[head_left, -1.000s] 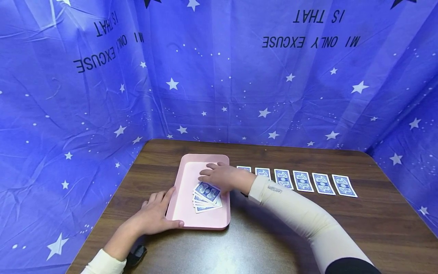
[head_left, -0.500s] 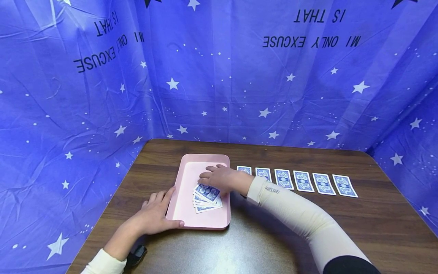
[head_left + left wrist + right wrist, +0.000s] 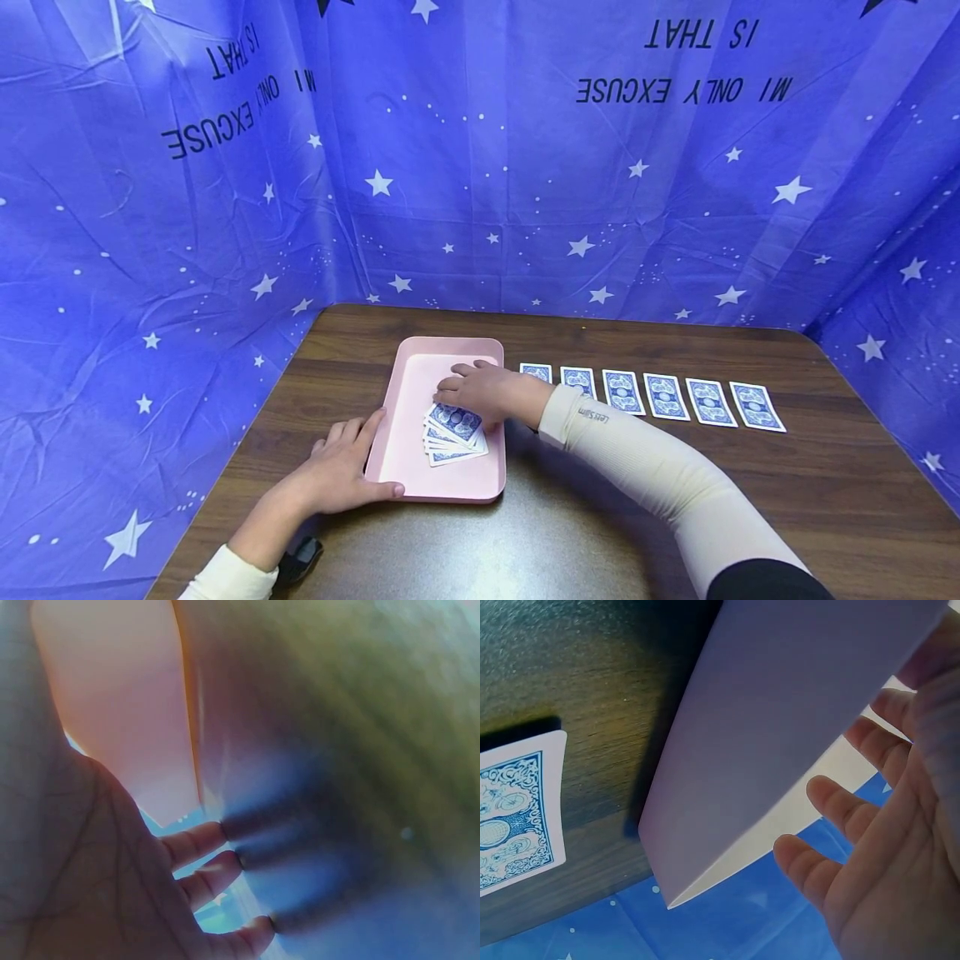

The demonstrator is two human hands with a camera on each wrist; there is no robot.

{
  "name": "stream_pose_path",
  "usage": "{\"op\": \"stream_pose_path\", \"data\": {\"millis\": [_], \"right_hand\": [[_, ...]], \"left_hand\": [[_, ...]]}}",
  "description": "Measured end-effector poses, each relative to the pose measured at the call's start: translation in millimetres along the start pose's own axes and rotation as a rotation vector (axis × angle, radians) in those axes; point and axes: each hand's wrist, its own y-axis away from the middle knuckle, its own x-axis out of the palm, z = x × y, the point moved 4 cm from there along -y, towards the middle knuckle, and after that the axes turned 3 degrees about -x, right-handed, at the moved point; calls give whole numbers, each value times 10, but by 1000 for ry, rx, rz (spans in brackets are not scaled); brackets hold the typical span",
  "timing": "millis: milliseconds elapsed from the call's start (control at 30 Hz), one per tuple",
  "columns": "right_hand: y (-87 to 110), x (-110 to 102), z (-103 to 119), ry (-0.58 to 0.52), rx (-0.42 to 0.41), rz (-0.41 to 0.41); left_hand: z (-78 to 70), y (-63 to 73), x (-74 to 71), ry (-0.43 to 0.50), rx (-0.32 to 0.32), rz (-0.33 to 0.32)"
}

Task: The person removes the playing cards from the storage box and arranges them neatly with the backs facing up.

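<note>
In the head view, a pink tray lies on the table with several blue-backed playing cards fanned in an overlapping pile inside it. My left hand rests spread against the tray's near left corner, thumb on the near rim and forefinger along the left side. Over the tray's right wall reaches my right hand, its fingers spread at the upper end of the pile. Relaxed fingers of that hand show beyond the tray wall in the right wrist view. Its thumb and what lies under the palm are hidden.
Right of the tray, several playing cards lie face down in a row; the right forearm partly covers the nearest ones. A starry blue cloth hangs behind the brown wooden table. A black device sits at the left wrist.
The right forearm has shifted very slightly left and down. Both hands, the tray and the cards stay practically where they were.
</note>
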Motion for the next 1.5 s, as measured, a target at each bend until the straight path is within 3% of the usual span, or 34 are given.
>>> {"op": "stream_pose_path", "data": {"millis": [833, 1167, 1500], "right_hand": [[-30, 14, -5, 12, 0, 20], [16, 58, -77, -35, 34, -15], [138, -41, -151, -117, 78, -95]], "left_hand": [[-1, -4, 14, 3, -2, 4], [-2, -8, 23, -2, -3, -3], [-7, -1, 15, 5, -14, 12]]}}
